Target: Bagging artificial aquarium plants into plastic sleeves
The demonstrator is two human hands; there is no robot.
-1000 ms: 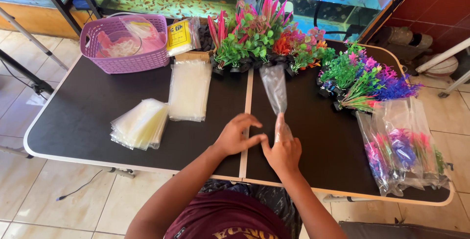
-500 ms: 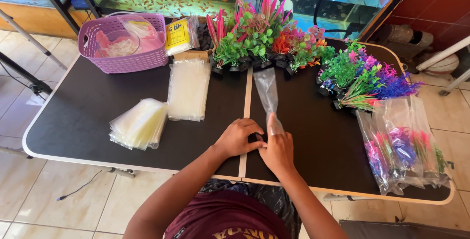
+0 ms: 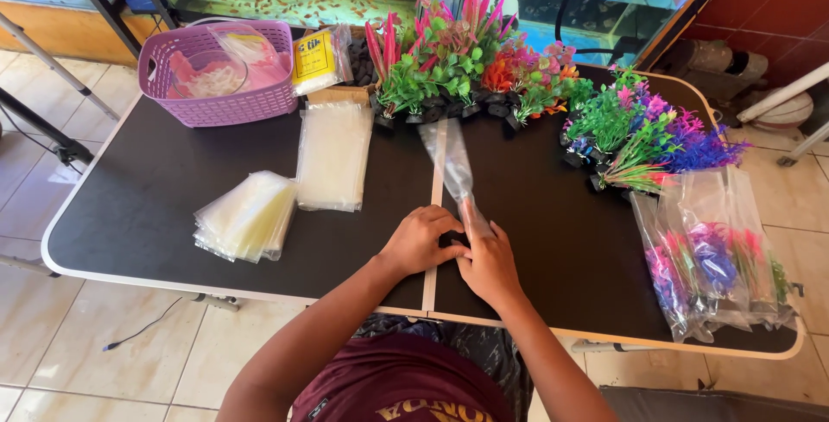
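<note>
My left hand (image 3: 420, 241) and right hand (image 3: 489, 260) meet near the front edge of the counter (image 3: 155, 206), both pressed down on the near end of a clear plastic sleeve (image 3: 455, 170). Left hand fingers curled over a small dark base (image 3: 452, 238) at the sleeve mouth, gripping it; right hand lies flatter, fingers pinning the sleeve's lower end to the counter, not closed into a fist

Sleeve lies on the counter's centre seam, long axis running away from me, far end tipped slightly left toward the row of plastic plants (image 3: 449, 59). Mouth end points at me, under my hands; can't tell what's already inside

To do this well, I judge: keep the right hand holding the mouth flat and steady, left hand feeding the base straight along the sleeve's length, not sideways, so the film doesn't bunch or tear

Around: two stacks of clear bags (image 3: 332, 154) and (image 3: 248, 216) to the left, purple basket (image 3: 216, 107) at far left, more plants (image 3: 643, 133) at right, already bagged plants (image 3: 717, 253) at near right
</note>
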